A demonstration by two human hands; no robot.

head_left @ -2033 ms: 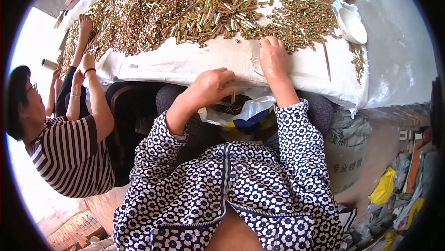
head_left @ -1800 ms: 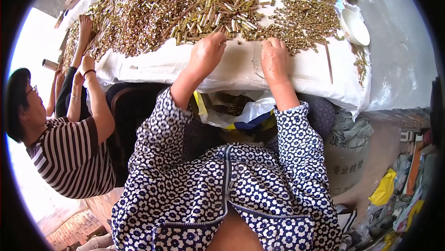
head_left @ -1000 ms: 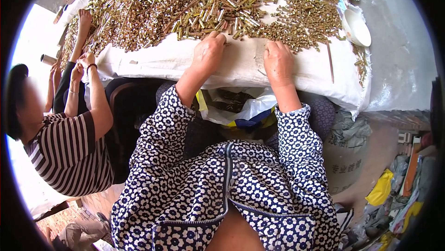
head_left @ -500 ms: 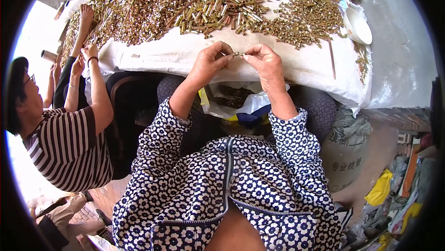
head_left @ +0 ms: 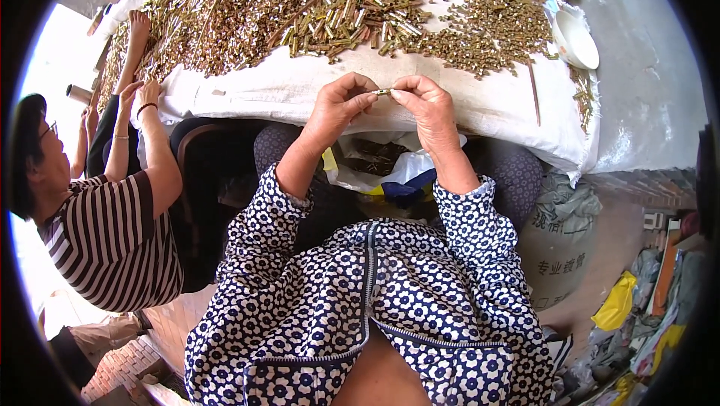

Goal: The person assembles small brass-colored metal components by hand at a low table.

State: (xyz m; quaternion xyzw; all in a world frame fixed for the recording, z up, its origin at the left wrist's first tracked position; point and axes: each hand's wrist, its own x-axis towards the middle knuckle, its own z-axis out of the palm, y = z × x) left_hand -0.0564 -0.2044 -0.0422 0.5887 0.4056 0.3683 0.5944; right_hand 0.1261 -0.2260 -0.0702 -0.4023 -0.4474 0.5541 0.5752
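My left hand point(head_left: 336, 111) and my right hand point(head_left: 429, 111) meet above the near edge of the cloth-covered table. Thumb and fingertips of each are pinched on opposite ends of one small brass-coloured metal tube point(head_left: 384, 92), held level between them. Fingertips cover its ends, and it is too small to make out in detail. Beyond my hands, a wide spread of longer metal tubes point(head_left: 352, 20) and short metal pieces point(head_left: 491, 27) lies over the white cloth point(head_left: 300, 80). Below my hands, between my knees, an open plastic bag point(head_left: 420, 162) holds dark, thin pieces point(head_left: 375, 152).
A white bowl point(head_left: 576, 40) stands tilted at the table's right side, near a thin brown stick point(head_left: 534, 95). To my left sits a co-worker in a striped shirt point(head_left: 112, 241), hands at the table edge. A filled sack point(head_left: 559, 256) and a yellow bag point(head_left: 615, 301) are on the right.
Both my hands have come down slightly, still pinching at the metal piece, which shows more plainly between my fingertips. The co-worker's hands have moved a little.
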